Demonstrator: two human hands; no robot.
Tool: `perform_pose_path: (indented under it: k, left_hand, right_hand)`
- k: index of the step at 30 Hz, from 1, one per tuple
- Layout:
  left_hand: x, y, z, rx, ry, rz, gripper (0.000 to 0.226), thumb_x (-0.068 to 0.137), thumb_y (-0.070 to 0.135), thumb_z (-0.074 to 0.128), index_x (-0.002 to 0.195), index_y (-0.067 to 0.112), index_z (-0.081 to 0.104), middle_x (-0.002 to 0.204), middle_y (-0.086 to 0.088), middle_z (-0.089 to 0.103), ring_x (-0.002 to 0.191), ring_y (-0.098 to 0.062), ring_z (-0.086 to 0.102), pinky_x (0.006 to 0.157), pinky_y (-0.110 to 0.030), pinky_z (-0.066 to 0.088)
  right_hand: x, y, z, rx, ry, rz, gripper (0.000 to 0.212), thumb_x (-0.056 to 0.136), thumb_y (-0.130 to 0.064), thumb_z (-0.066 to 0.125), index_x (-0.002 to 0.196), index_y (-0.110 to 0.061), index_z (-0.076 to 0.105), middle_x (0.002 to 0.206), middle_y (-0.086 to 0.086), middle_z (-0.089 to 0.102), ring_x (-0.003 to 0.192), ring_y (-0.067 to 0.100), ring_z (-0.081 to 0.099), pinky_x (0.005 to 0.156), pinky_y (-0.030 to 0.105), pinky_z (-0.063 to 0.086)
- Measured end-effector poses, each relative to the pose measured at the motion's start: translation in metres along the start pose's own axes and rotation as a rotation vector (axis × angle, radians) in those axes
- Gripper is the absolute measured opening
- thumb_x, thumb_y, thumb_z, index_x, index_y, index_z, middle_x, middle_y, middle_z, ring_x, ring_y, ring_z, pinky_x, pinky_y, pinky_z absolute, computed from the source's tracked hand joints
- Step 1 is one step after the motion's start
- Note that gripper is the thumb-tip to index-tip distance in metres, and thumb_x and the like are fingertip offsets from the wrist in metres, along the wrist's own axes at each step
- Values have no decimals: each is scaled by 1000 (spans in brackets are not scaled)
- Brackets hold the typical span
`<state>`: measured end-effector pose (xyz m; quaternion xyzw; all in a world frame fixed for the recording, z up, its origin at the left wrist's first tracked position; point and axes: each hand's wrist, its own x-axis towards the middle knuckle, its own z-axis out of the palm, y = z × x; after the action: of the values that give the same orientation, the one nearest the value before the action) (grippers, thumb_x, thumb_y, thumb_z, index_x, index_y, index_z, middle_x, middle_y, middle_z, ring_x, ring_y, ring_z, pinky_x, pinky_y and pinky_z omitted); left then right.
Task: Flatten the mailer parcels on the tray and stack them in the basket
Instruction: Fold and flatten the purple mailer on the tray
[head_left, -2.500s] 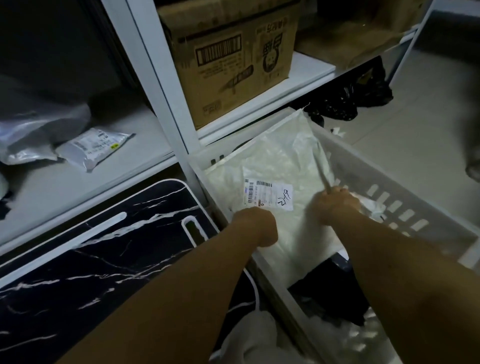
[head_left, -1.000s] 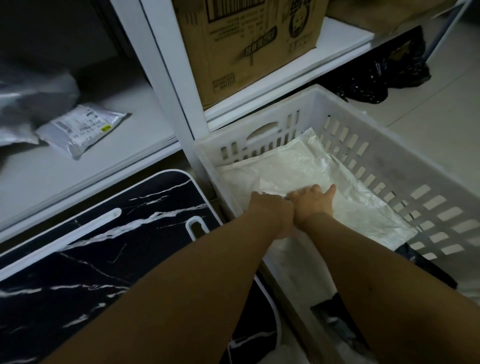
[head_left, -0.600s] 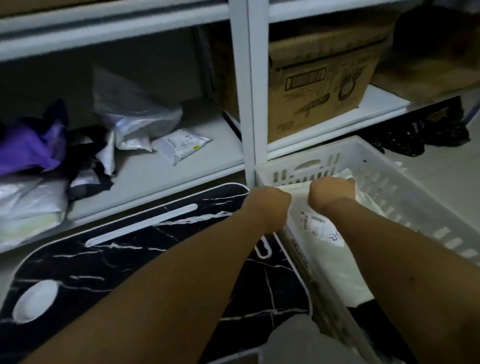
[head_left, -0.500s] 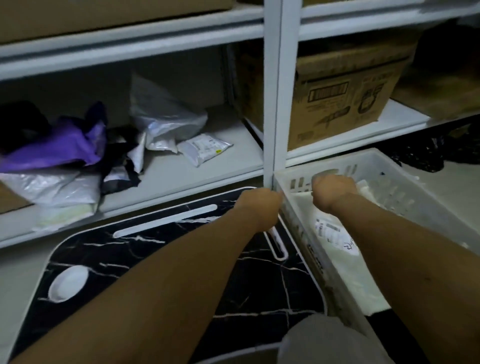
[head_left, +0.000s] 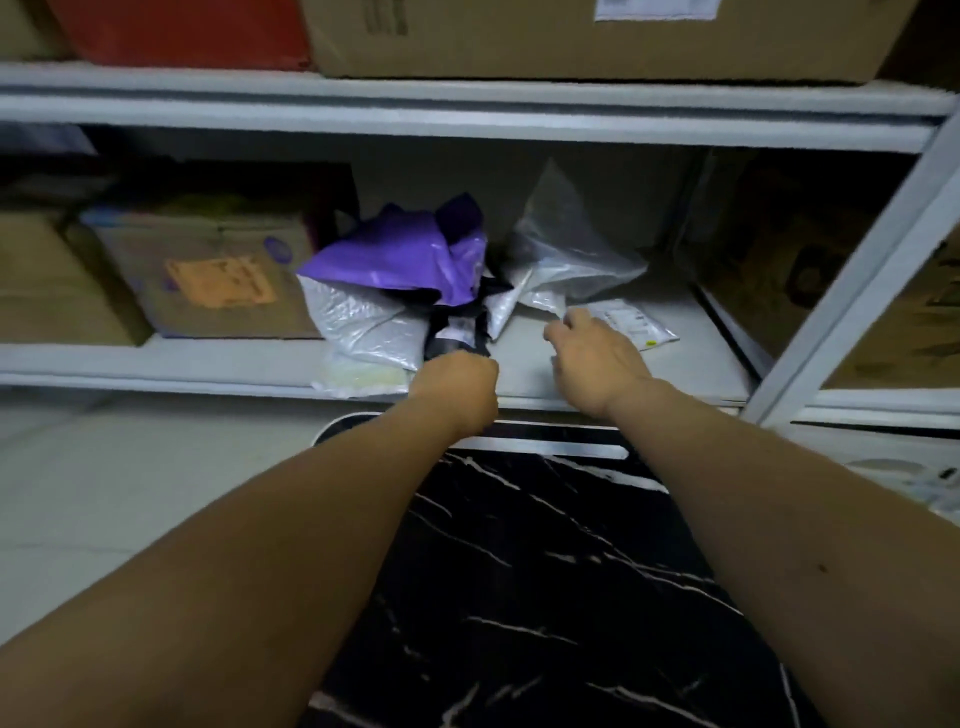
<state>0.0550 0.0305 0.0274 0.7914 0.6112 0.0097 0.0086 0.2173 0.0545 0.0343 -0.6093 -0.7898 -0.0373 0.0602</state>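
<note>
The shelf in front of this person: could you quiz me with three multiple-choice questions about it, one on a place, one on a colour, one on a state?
1. Where is the purple mailer?
A. on the marbled tray
B. atop the shelf pile
C. on the floor

2. What colour is the tray?
A. black, white veins
B. red
C. plain white

3. How is the right hand?
A. gripping a box
B. fingers loosely spread, holding nothing
C. clenched in a fist

Answers: 1 B, it tops the grey bags on the shelf. 2 A, the veins show between the arms. 3 B, it reaches near the small labelled packet.
</note>
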Motion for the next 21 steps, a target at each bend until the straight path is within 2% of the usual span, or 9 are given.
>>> perform_pose_path:
  k: [4,7,9,12,14,17,21]
  left_hand:
    - [6,-66,1,-66,57,-161,30,90,14,46,117,14,59,118,-13,60,108,-32,56,79,-34,43]
    - [10,-99,12,-63,39,-235,27,90,14,45,114,8,57,119,-14,59,109,-32,55,76,-32,39]
    - [13,-109,21,-77,33,-243,25,90,13,44,111,7,57,117,-15,58,107,-32,55,73,-32,36]
    - [12,-119,35,-124,44,-242,22,89,14,45,107,7,57,115,-14,58,105,-31,55,73,-31,35]
    - [8,-121,41,-157,45,-249,20,89,13,46,104,7,57,113,-14,58,103,-32,55,72,-31,36]
    - [-3,-121,37,-212,51,-280,14,88,11,46,100,7,53,111,-16,58,100,-33,56,70,-32,36]
    - [-27,-116,20,-261,68,-341,24,91,11,45,113,3,48,115,-18,58,104,-34,56,70,-32,37]
  right_hand:
    - [59,-73,5,642,165,185,41,96,-33,52,132,-19,39,127,12,50,108,32,54,80,33,39]
    - [96,-107,12,978,156,241,49,92,-38,56,136,-31,36,123,3,51,98,25,58,85,36,49]
    - [110,-116,17,1013,150,276,45,92,-26,58,135,-28,45,122,-3,53,100,20,57,87,30,48]
    - [119,-126,21,917,187,340,36,93,-9,54,128,-17,59,127,5,60,110,24,58,86,24,44]
    - [113,-130,19,806,215,328,36,93,-3,47,127,-9,59,130,10,56,114,28,55,90,28,41]
    - [102,-136,14,701,256,254,43,92,2,43,132,-9,54,137,9,48,120,28,50,90,25,37]
    - [76,-140,-2,730,317,178,49,94,2,40,140,-13,48,140,4,46,124,24,47,96,25,36]
